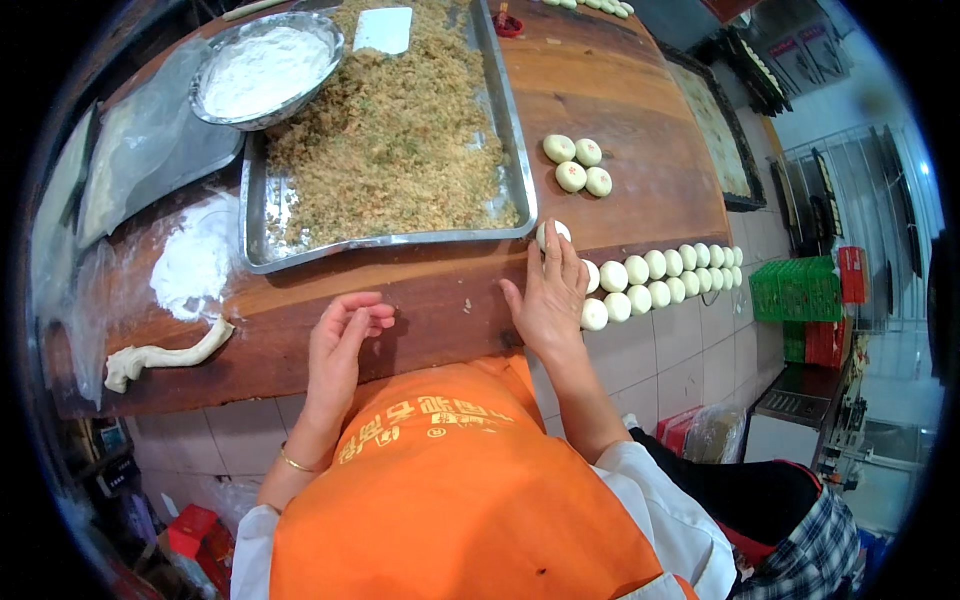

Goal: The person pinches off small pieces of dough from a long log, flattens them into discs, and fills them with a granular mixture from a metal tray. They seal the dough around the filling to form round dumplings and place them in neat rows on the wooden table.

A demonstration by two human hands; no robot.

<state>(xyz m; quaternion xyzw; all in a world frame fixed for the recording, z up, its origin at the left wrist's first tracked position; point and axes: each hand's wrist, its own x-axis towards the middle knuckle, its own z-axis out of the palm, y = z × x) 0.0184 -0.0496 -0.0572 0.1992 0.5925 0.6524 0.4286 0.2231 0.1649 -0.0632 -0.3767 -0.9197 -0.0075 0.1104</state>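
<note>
My right hand lies palm down, its fingertips on a round dough bun beside the corner of the metal tray. My left hand is raised near the table's front edge, fingers loosely curled and apart, holding nothing. The large metal tray holds crumbly brown filling with a white plastic scraper on it. Two rows of pale dough buns run along the table edge to the right. A rope of dough rests at the left, near a heap of flour.
A bowl of flour overlaps the tray's left rim. Plastic-covered dough lies left of it. Several buns with red marks stand on the wooden table. Green crates and a seated or crouching person's clothed leg are at the right.
</note>
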